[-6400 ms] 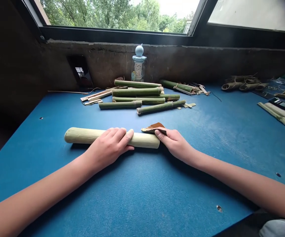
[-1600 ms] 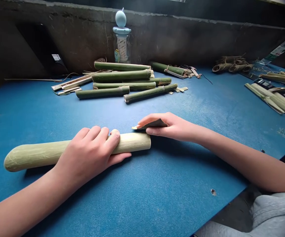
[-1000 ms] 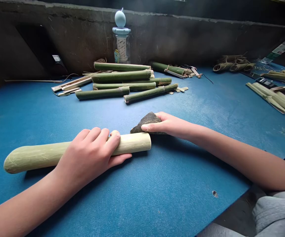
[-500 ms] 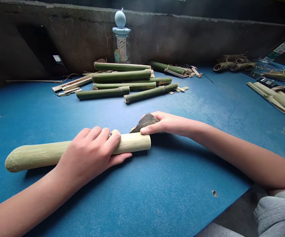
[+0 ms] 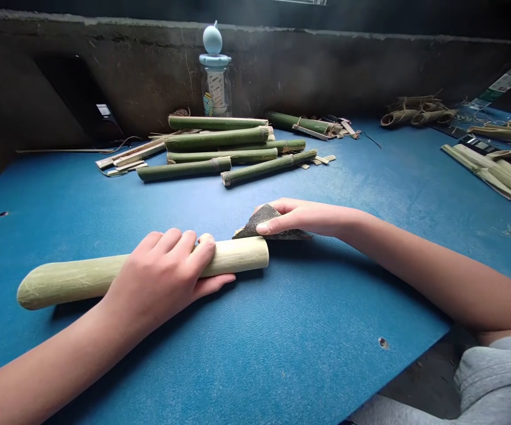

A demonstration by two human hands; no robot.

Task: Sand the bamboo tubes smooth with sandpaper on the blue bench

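A thick, pale peeled bamboo piece (image 5: pixel 74 278) lies across the front of the blue table, its right end cut square and its left end rounded. My left hand (image 5: pixel 171 265) wraps over it from above, right of its middle. By the right end, my right hand (image 5: pixel 290 217) pinches a dark, speckled piece of sandpaper (image 5: pixel 257 221) between thumb and fingers. The sandpaper's lower edge sits along the far upper side of the bamboo. Most of the right fingers are hidden behind the sheet.
Several green bamboo lengths (image 5: pixel 217 139) lie behind the hands, with split strips (image 5: pixel 133 154) to their left. A clear bottle with a blue lid (image 5: pixel 213 60) stands at the wall. Bamboo slats (image 5: pixel 488 168) and tied bamboo tubes (image 5: pixel 419 115) occupy the right side of the table (image 5: pixel 255 366).
The right hand and sandpaper have shifted slightly, and more of the sheet shows below the hand. The left hand keeps its grip on the bamboo. The whole view has tilted a little.
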